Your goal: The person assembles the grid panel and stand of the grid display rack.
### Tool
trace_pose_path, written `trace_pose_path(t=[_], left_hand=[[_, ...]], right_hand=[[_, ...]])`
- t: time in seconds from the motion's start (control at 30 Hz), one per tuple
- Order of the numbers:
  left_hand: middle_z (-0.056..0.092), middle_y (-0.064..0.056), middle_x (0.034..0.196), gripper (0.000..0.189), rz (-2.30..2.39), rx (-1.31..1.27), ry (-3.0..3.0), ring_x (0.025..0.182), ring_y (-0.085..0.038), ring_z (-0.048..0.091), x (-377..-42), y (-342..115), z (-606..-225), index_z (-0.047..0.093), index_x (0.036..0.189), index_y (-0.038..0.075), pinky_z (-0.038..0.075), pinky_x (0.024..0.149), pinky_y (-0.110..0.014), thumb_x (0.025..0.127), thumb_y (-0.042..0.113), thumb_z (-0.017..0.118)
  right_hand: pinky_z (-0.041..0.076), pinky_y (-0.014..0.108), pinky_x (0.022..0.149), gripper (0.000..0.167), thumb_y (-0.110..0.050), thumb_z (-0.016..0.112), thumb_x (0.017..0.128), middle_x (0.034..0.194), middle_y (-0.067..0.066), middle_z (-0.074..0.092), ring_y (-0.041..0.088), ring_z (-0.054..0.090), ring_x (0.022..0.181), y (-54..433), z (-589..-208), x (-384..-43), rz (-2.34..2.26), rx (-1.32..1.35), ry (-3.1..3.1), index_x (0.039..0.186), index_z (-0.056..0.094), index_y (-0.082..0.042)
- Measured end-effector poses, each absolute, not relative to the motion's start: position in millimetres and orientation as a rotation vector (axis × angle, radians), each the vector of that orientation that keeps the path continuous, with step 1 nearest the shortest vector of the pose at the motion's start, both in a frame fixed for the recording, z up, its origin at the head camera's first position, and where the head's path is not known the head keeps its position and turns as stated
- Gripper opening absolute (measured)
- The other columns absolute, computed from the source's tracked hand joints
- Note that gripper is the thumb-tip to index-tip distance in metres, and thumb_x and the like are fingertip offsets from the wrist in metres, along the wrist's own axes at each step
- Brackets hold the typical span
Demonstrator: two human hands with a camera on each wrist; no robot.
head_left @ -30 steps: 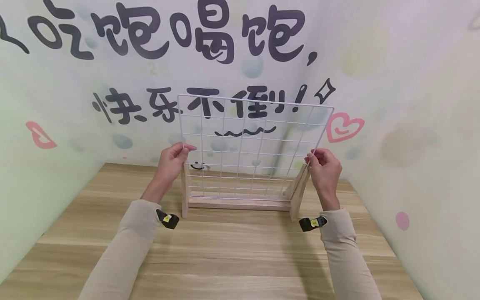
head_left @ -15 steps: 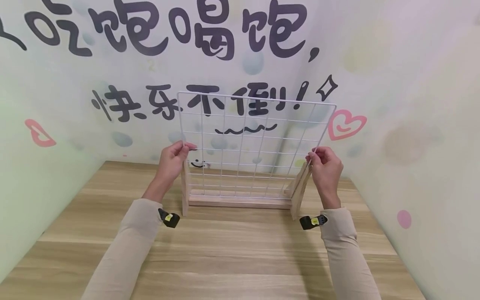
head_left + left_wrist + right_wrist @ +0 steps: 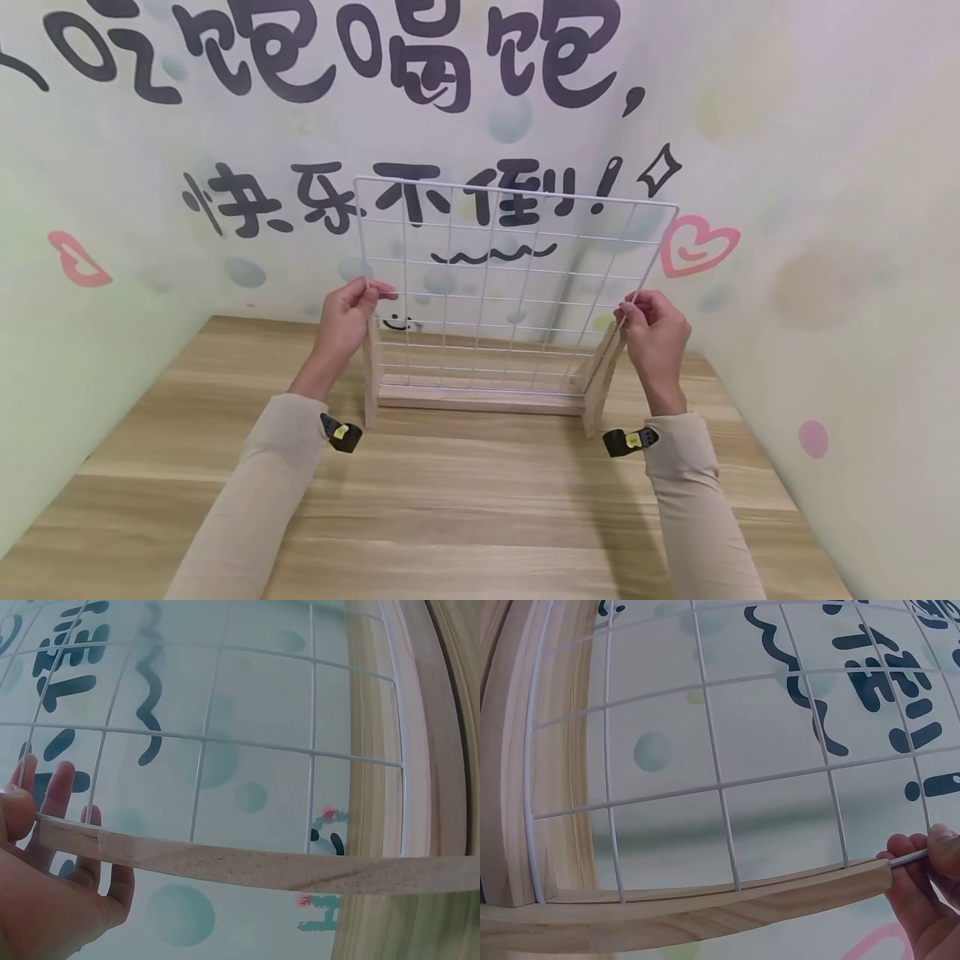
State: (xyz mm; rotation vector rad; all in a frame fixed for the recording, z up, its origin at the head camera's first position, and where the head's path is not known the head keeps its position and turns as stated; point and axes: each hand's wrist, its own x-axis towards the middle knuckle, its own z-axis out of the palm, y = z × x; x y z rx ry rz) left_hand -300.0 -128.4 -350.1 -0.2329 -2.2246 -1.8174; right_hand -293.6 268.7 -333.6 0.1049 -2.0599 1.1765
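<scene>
A white wire grid panel stands upright, leaning back a little, in a wooden stand with a side post at each end and a bar across the bottom. My left hand pinches the panel's left edge wire between thumb and fingers, just above the left post. At the opposite edge my right hand pinches the wire above the right post. In the right wrist view, the panel's lower edge sits down at the stand's bottom bar.
The stand rests on a wood-grain table near its back edge. Close behind rises a pale wall with black lettering and coloured shapes. Further walls flank the table on both sides. A black wrist camera sits on each sleeve.
The whole scene has shifted slightly down to up at the table and the wall lettering has risen in view. Both hands keep their hold on the panel, which stays in the stand.
</scene>
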Motion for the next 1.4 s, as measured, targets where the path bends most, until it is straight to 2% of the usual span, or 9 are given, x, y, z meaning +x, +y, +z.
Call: trace_pose_path(t=[0.17,0.33,0.57,0.7,0.93,1.03,1.23,1.4], left_hand=[[0.066,-0.020,0.118,0.030,-1.827,-0.243,-2.207,0.126,-0.027,0.052,-301,-127,-350,0.063,0.114,-0.002,0.037,0.112,-0.045,0.106,0.019,0.042],[0.067,-0.017,0.116,0.031,-1.822,-0.245,-2.204,0.126,-0.026,0.052,-303,-128,-351,0.062,0.114,-0.003,0.037,0.112,-0.045,0.107,0.019,0.041],[0.068,-0.017,0.114,0.029,-1.835,-0.237,-2.186,0.122,-0.023,0.054,-302,-127,-355,0.062,0.114,-0.003,0.039,0.105,-0.039,0.107,0.018,0.042],[0.069,-0.012,0.110,0.031,-1.852,-0.255,-2.170,0.121,-0.020,0.055,-302,-126,-357,0.061,0.114,-0.003,0.039,0.103,-0.035,0.106,0.020,0.042],[0.071,0.002,0.095,0.034,-1.851,-0.273,-2.157,0.100,-0.008,0.062,-301,-127,-359,0.060,0.113,-0.005,0.043,0.091,-0.029,0.106,0.023,0.042],[0.070,0.007,0.089,0.033,-1.859,-0.282,-2.150,0.096,-0.006,0.063,-301,-128,-360,0.060,0.114,-0.005,0.044,0.090,-0.028,0.107,0.021,0.042],[0.071,0.005,0.086,0.030,-1.866,-0.291,-2.158,0.096,-0.008,0.063,-301,-127,-358,0.059,0.117,-0.006,0.044,0.092,-0.033,0.107,0.016,0.042],[0.070,0.006,0.083,0.030,-1.859,-0.293,-2.156,0.103,-0.015,0.062,-303,-128,-358,0.059,0.117,-0.006,0.042,0.097,-0.035,0.107,0.016,0.042]], right_hand=[[0.048,0.006,0.060,0.008,0.003,0.062,0.094,0.083,0.024,0.070,0.005,0.063,0.066,269,-332,-294,1.170,0.105,-2.065,0.093,0.066,0.010],[0.048,0.005,0.062,0.008,0.002,0.061,0.095,0.083,0.024,0.068,0.001,0.062,0.068,267,-332,-295,1.183,0.099,-2.065,0.094,0.064,0.010],[0.049,0.006,0.063,0.008,0.002,0.059,0.096,0.085,0.023,0.068,0.000,0.061,0.070,266,-337,-297,1.189,0.098,-2.065,0.096,0.062,0.010],[0.048,0.006,0.065,0.010,0.001,0.059,0.097,0.086,0.023,0.067,0.000,0.061,0.072,267,-339,-296,1.195,0.102,-2.062,0.096,0.062,0.010],[0.049,0.006,0.065,0.010,0.000,0.060,0.096,0.086,0.023,0.068,0.000,0.062,0.072,266,-342,-296,1.210,0.113,-2.050,0.096,0.062,0.010],[0.049,0.006,0.066,0.011,-0.001,0.060,0.096,0.086,0.023,0.068,0.000,0.062,0.073,267,-344,-296,1.218,0.111,-2.044,0.096,0.062,0.010],[0.048,0.006,0.064,0.010,0.000,0.062,0.095,0.085,0.024,0.068,0.002,0.062,0.071,267,-344,-296,1.230,0.120,-2.014,0.096,0.064,0.009],[0.048,0.006,0.065,0.010,-0.001,0.062,0.095,0.085,0.024,0.068,0.000,0.062,0.071,267,-342,-297,1.224,0.126,-2.004,0.096,0.064,0.009]])
